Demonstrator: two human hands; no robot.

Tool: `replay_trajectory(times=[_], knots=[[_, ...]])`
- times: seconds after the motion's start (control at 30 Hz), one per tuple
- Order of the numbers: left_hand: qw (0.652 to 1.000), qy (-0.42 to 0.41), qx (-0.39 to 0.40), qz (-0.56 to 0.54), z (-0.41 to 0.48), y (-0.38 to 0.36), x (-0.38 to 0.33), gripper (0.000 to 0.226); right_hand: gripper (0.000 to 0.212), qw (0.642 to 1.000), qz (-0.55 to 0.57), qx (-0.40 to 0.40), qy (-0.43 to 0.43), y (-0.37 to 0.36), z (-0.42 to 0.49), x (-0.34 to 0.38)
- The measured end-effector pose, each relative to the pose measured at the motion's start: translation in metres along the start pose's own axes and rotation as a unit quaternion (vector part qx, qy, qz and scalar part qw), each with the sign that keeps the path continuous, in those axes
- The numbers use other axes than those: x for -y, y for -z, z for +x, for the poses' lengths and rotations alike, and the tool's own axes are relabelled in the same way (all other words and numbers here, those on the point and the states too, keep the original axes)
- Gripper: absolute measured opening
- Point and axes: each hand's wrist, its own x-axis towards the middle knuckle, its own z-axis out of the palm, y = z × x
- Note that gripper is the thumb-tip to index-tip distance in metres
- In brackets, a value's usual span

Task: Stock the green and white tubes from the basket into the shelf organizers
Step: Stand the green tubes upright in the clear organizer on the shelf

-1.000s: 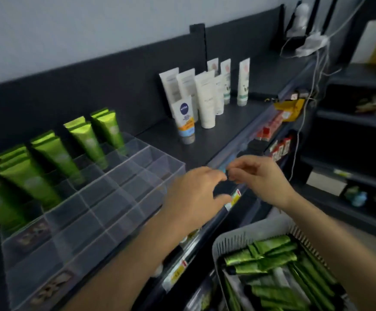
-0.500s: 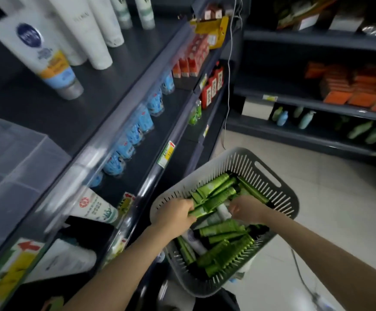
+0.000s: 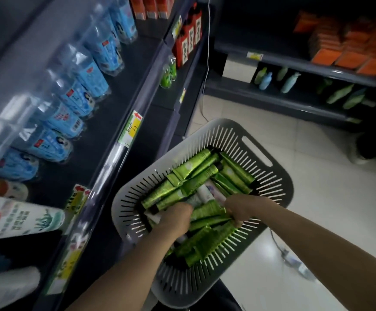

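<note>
A grey slotted basket [image 3: 133, 205] stands low beside the shelving, full of green tubes [image 3: 196, 169] with a white tube [image 3: 207, 191] among them. Both my hands are inside it. My left hand [image 3: 175, 218] curls over the pile and grips a pale tube that sticks out on both sides of the fist. My right hand [image 3: 243, 209] is curled round the ends of one or two green tubes near the basket's right wall. The shelf organizers are not plainly in view; only a blurred clear edge [image 3: 14, 81] shows at the upper left.
Dark shelves [image 3: 124, 122] run along the left with blue-labelled packs [image 3: 88, 81], red packs [image 3: 189, 41], yellow price tags and a white bottle [image 3: 19, 218]. A far shelf carries orange boxes [image 3: 350, 48] and small bottles. Pale tiled floor [image 3: 317, 187] lies to the right, with a cable on it.
The view dropped from the top shelf with its organizer to the basket. Both hands went down from shelf height into the basket and now close on tubes.
</note>
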Motion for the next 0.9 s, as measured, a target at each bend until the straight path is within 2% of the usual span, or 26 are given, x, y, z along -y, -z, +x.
replay_trajectory(times=[0.33,0.43,0.5,0.6,0.7,0.77,0.83,0.9], knots=[[0.998,-0.011,0.034,0.045,0.021,-0.001,-0.003,0.022,0.043,0.999,0.038,0.007,0.021,0.000,0.002,0.000],[1.000,0.004,0.023,0.014,0.012,0.006,0.005,0.028,0.042,0.994,0.097,0.054,0.007,0.001,-0.001,0.002],[0.999,0.025,0.021,-0.034,0.004,0.013,0.008,0.026,0.038,0.983,0.172,0.070,-0.003,0.010,-0.007,0.003],[0.985,0.066,0.004,-0.162,-0.006,0.026,0.009,0.026,0.031,0.970,0.239,0.039,-0.002,0.033,-0.021,-0.001],[0.943,0.087,-0.012,-0.322,-0.022,0.044,0.005,0.032,0.019,0.953,0.303,-0.027,0.007,0.057,-0.036,-0.008],[0.909,0.088,-0.009,-0.407,-0.035,0.058,0.001,0.046,0.013,0.931,0.360,-0.063,0.013,0.072,-0.049,-0.011],[0.889,0.072,-0.011,-0.452,-0.051,0.073,-0.001,0.053,0.014,0.908,0.409,-0.085,0.021,0.085,-0.063,-0.011],[0.883,0.056,-0.020,-0.466,-0.067,0.089,-0.001,0.048,0.018,0.890,0.447,-0.089,0.026,0.099,-0.080,-0.009]])
